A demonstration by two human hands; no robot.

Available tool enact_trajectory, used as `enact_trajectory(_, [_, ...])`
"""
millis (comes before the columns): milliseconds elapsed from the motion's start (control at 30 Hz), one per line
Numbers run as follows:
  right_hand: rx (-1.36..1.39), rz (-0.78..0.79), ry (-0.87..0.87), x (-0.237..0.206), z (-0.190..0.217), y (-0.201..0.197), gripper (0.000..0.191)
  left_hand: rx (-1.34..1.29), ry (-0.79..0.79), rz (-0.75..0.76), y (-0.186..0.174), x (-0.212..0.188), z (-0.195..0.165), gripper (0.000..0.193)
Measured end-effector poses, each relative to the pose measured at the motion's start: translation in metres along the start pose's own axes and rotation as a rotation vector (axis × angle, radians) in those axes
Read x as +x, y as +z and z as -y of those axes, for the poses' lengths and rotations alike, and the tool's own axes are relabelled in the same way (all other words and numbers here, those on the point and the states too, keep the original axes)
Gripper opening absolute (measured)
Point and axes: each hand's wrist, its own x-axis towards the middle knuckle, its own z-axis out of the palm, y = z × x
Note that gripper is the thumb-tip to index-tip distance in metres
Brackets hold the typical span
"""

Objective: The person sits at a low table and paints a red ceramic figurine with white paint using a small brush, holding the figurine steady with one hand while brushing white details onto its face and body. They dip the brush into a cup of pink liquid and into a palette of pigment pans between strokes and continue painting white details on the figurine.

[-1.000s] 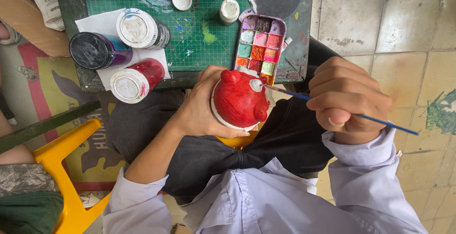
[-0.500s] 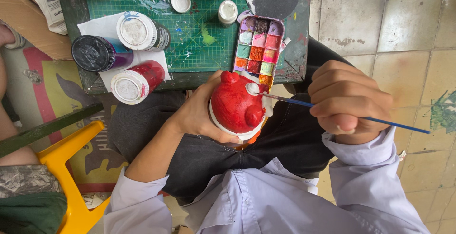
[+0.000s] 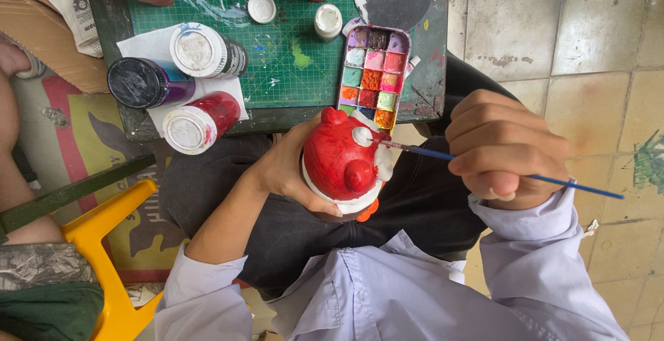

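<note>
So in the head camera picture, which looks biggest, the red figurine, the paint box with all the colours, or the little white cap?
1. Red figurine, though it is held up nearer the camera, so that is unsure.
2. Paint box, looking nearly as big.
3. White cap, clearly smallest.

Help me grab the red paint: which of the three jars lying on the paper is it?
The red paint jar, nearest the table's front edge; the purple jar is black-capped, the third jar dark.

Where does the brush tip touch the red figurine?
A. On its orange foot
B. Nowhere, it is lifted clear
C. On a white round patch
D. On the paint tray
C: the brush in the right hand meets a white round patch on the figurine, which the left hand holds.
</note>
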Motion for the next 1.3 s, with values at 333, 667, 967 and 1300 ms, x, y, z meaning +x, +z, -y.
enact_trajectory(333, [-0.006,0.028,-0.028,0.006,-0.001,0.001,0.044,0.073,0.018,0.007,-0.001,-0.001,0.005,0.1])
enact_trajectory(667, [-0.053,-0.059,-0.045,0.001,-0.009,0.001,0.045,-0.07,-0.018,0.076,-0.001,0.001,-0.004,0.096])
enact_trajectory(967, [0.071,-0.12,-0.106,-0.002,-0.014,0.0,0.044,-0.025,0.017,0.074,0.003,0.002,-0.009,0.096])
enact_trajectory(1300, [0.281,-0.278,0.224,-0.039,-0.016,-0.011,0.048,-0.524,-0.03,0.539,-0.001,0.013,0.024,0.099])
